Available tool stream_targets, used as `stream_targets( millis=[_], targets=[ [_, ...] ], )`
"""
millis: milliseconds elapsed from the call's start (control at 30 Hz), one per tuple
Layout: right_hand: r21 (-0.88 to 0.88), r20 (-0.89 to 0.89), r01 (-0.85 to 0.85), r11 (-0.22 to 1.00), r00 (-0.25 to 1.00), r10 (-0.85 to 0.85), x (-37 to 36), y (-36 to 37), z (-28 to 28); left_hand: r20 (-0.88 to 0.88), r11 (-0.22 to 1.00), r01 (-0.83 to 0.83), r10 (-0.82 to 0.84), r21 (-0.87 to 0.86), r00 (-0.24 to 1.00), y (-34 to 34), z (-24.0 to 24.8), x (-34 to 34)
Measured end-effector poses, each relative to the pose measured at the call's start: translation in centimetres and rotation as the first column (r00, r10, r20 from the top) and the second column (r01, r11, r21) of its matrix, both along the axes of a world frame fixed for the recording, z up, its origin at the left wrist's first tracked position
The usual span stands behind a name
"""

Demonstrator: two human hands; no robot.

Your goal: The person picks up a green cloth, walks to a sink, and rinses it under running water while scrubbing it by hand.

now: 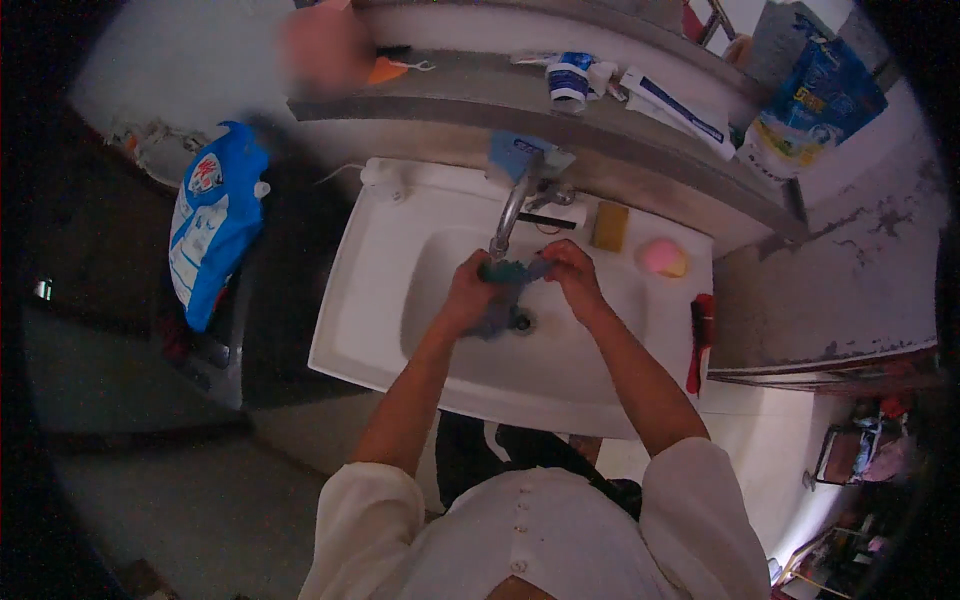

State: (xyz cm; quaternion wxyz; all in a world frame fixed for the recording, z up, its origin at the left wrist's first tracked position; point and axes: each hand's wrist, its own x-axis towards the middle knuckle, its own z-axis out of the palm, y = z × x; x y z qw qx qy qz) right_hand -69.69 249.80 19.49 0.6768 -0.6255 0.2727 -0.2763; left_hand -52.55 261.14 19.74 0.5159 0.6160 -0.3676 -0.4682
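Over the basin of a white sink [355, 310], a thin, limp blue-green cloth [512, 273] is stretched between my two hands, just below the metal tap [511, 212]. My left hand [467, 295] is closed around its darker green end. At the bluish other end, the fingers of my right hand [576, 278] pinch the fabric. Part of the cloth hangs into the basin beside the dark drain hole [521, 321]. Its exact kind is too blurred to tell, and I cannot make out whether water is running.
On the sink's rim sit a yellow-brown bar [610, 227], a pink round item [661, 257] and a red-handled brush [702, 335]. A shelf [470, 85] above bears a tube, a box [677, 112] and a blue pouch [822, 95]. A blue-white bag [215, 225] stands left.
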Motion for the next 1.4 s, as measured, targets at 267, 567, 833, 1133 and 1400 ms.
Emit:
stream_targets(
  millis=[267,567,833,1133,1400],
  targets=[
    [0.814,0.075,-0.056,0.578,0.997,-0.009,4.1,5.4,-0.8,0.184,0.951,-0.147,0.201,-0.274,0.962,-0.7,1.1,-3.6],
    [-0.171,-0.28,-0.252,0.953,0.939,0.198,9.2,6.3,-2.9,0.25,0.935,-0.33,0.291,0.131,0.924,2.8,-1.0,2.4],
    [0.203,-0.23,-0.168,0.965,0.949,0.214,6.3,3.5,-0.1,0.297,0.998,0.007,0.009,-0.054,0.955,4.9,-0.8,4.5],
    [0.709,0.269,-0.189,0.679,0.963,-0.014,5.7,5.0,-0.1,-0.419,0.932,-0.331,0.363,0.148,0.833,3.8,-7.1,1.6],
    [0.939,0.166,-0.103,0.329,0.972,-0.169,2.2,4.5,-2.5,0.427,0.983,-0.007,0.086,-0.183,0.9,0.5,-2.3,-6.9]
  ],
)
